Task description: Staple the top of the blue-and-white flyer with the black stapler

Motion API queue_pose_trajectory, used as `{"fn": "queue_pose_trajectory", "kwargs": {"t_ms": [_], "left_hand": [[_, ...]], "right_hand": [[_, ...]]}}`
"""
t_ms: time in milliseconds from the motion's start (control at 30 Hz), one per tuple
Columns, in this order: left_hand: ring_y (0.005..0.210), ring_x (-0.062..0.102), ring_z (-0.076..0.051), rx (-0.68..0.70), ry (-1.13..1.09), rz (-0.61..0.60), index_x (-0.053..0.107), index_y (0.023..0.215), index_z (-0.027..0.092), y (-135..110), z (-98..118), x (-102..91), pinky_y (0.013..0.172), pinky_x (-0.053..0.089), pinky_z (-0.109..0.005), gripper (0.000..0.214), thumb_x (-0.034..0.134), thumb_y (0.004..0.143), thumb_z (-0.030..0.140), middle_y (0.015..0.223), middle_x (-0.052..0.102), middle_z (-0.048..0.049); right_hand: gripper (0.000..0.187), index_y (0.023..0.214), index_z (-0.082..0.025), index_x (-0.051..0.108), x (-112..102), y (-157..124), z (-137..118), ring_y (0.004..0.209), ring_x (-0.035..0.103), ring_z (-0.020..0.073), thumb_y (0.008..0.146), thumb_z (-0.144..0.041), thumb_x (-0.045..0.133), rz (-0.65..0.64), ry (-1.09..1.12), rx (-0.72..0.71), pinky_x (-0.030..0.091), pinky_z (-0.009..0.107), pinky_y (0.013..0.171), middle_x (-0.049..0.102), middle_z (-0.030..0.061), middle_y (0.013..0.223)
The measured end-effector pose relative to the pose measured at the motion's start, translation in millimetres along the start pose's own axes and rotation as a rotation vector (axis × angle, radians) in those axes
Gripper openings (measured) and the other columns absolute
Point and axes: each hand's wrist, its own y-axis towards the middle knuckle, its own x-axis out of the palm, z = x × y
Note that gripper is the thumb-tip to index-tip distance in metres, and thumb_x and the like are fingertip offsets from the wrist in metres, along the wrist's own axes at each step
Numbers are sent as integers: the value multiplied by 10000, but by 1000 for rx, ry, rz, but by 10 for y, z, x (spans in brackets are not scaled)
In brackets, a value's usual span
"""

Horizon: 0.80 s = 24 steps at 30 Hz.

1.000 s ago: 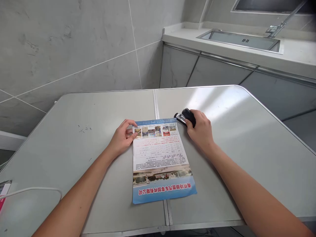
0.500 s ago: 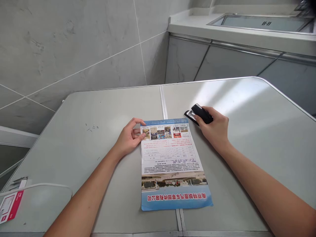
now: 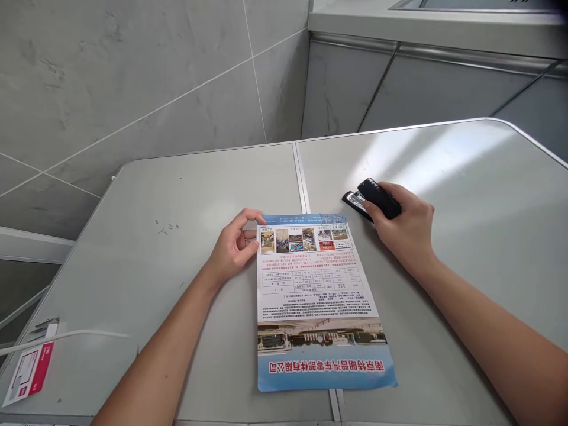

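Observation:
A printed flyer (image 3: 317, 296) with a blue band and red text lies flat on the grey folding table (image 3: 177, 195), upside down to me. My left hand (image 3: 233, 248) pinches its far left corner between thumb and fingers. My right hand (image 3: 406, 228) is closed on a black stapler (image 3: 373, 199) that rests on the table just past the flyer's far right corner, its metal nose pointing left.
A white cable (image 3: 66, 337) and a red-and-white card (image 3: 29, 373) lie at the table's near left edge. A tiled wall (image 3: 133, 71) stands behind the table, and a counter with grey cabinet fronts (image 3: 421, 77) at the far right.
The view has tilted down and left, so everything sits further right and lower in the picture. Both hands keep their hold on the flyer and stapler; the stapler has drawn slightly away from the flyer corner.

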Motion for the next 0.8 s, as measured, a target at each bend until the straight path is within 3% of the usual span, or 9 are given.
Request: {"fn": "queue_pose_trajectory", "kwargs": {"t_ms": [200,333,433,633,800], "left_hand": [[1127,581,-229,70,189,87,617,1091,210,36,-47,-1,852,563,-316,255,594,859,107,1151,554,-83],[1276,541,-275,117,373,145,654,1061,220,43,-71,-18,1080,492,-442,232,623,852,125,1283,559,-104],[1321,528,-291,105,543,170,686,1027,231,41,-54,3,1150,431,-493,180,634,874,151,1356,551,-95],[1377,459,-318,207,803,16,736,1157,296,40,-42,77,1156,410,-561,232,659,947,236,1470,533,-70],[1362,476,-336,222,861,-21,723,1152,271,34,-41,61,1153,417,-562,311,660,878,137,1438,541,-89]], "right_hand": [[248,1121,-257,702,10,-3,17,902,705,274,891,-348,683,-6,-11,-18,539,414,816,759,68,1029],[245,1114,-253,702,7,1,16,889,703,269,888,-348,679,-2,-10,-20,540,409,807,763,67,1022],[260,1124,-246,702,3,1,11,889,701,271,891,-357,674,-4,-7,-25,544,412,810,767,74,1026],[294,1163,-235,700,25,-1,23,924,698,282,901,-363,662,0,10,-35,547,425,831,765,88,1066],[271,1143,-219,709,11,39,5,893,691,270,910,-346,654,33,32,-51,544,415,814,760,79,1019]]}}
